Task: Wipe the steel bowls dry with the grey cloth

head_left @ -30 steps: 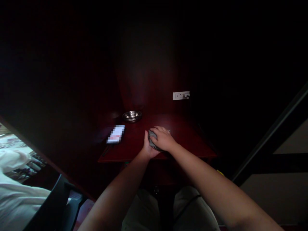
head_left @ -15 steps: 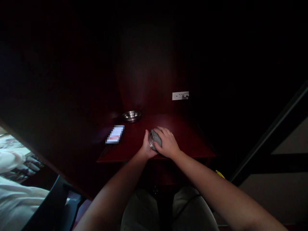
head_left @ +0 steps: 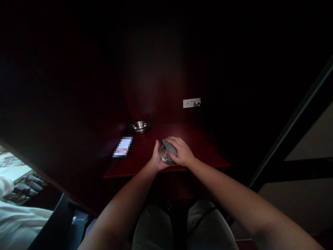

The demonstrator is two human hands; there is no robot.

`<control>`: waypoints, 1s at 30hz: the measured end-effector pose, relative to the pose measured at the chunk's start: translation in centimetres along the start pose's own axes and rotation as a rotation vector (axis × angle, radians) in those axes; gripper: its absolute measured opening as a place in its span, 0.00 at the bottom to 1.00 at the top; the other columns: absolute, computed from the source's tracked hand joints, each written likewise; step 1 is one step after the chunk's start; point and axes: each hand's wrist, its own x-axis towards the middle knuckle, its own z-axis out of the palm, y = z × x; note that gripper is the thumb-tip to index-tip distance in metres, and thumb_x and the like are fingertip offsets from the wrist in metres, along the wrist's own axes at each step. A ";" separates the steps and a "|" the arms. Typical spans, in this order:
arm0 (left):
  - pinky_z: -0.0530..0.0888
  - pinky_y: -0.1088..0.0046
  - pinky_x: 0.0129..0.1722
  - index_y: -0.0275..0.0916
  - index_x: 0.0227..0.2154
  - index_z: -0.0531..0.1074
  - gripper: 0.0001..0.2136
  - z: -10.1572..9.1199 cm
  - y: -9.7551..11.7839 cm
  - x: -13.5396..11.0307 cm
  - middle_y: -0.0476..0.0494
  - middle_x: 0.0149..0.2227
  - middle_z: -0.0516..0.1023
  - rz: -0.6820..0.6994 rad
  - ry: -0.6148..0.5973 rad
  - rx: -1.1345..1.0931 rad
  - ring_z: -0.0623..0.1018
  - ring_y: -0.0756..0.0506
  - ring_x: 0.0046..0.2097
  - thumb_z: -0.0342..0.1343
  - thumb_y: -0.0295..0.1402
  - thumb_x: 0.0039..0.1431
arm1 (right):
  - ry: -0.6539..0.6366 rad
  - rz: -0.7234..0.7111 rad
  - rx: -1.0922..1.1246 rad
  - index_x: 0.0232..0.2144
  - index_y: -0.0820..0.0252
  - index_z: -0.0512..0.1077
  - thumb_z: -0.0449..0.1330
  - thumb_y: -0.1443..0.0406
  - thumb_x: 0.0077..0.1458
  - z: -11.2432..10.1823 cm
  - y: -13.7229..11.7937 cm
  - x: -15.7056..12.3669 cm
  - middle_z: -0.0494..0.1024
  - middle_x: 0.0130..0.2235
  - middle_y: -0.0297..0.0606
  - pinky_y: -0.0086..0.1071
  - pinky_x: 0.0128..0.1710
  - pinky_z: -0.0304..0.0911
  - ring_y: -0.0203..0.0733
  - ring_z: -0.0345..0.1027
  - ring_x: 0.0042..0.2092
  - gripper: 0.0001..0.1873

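A small round metal bowl is held over the front part of the dark red desk. My left hand grips it from the left and below, thumb up along the rim. Pressed against the bowl's inside is a grey cloth, and my right hand is closed over that cloth from the right. The right hand and cloth hide much of the bowl's right side.
More shiny metal bowls, seemingly stacked, stand at the desk's back left. A phone with a lit, blurred screen lies nearer on the left. A wall socket holds a plug. Dark panels flank the desk; a chair is at lower left.
My right hand has shifted with the cloth, and more of the bowl's inside now shows. The left hand still grips the bowl. The whole view has turned slightly.
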 end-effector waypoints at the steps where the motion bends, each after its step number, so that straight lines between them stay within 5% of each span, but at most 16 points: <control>1: 0.66 0.46 0.48 0.35 0.40 0.72 0.30 -0.2 0.1 0.0 0.35 0.39 0.78 -0.035 -0.011 0.008 0.74 0.33 0.48 0.44 0.59 0.51 | 0.016 0.012 0.023 0.56 0.61 0.61 0.55 0.58 0.52 0.0 0.1 -0.1 0.66 0.55 0.47 0.45 0.56 0.55 0.50 0.58 0.55 0.29; 7: 0.62 0.37 0.47 0.39 0.46 0.69 0.32 -1.1 0.4 0.6 0.33 0.44 0.77 -0.180 -0.098 0.010 0.72 0.29 0.50 0.44 0.61 0.49 | 0.127 0.127 0.148 0.53 0.59 0.63 0.50 0.61 0.57 0.5 1.1 -0.8 0.71 0.50 0.45 0.42 0.53 0.58 0.46 0.63 0.52 0.22; 13: 0.61 0.35 0.45 0.39 0.45 0.70 0.32 -1.3 0.5 0.5 0.32 0.43 0.77 -0.161 -0.087 0.001 0.73 0.29 0.49 0.45 0.61 0.49 | 0.101 0.185 0.200 0.51 0.59 0.66 0.49 0.62 0.59 0.5 1.5 -0.2 0.73 0.48 0.44 0.39 0.52 0.61 0.44 0.66 0.50 0.19; 21: 0.65 0.45 0.49 0.37 0.41 0.73 0.32 -1.6 -0.1 0.9 0.36 0.40 0.78 -0.035 -0.034 -0.045 0.74 0.32 0.49 0.45 0.62 0.48 | 0.074 0.267 0.039 0.54 0.62 0.63 0.48 0.60 0.59 1.6 -0.8 0.6 0.67 0.55 0.47 0.42 0.57 0.55 0.46 0.58 0.57 0.23; 30: 0.62 0.58 0.56 0.38 0.44 0.71 0.28 -0.4 -0.6 0.6 0.39 0.48 0.75 0.183 -0.057 -0.146 0.70 0.38 0.55 0.43 0.56 0.54 | -0.026 0.284 -0.107 0.57 0.55 0.60 0.45 0.62 0.60 2.6 -3.2 1.0 0.59 0.61 0.43 0.53 0.59 0.46 0.52 0.50 0.61 0.23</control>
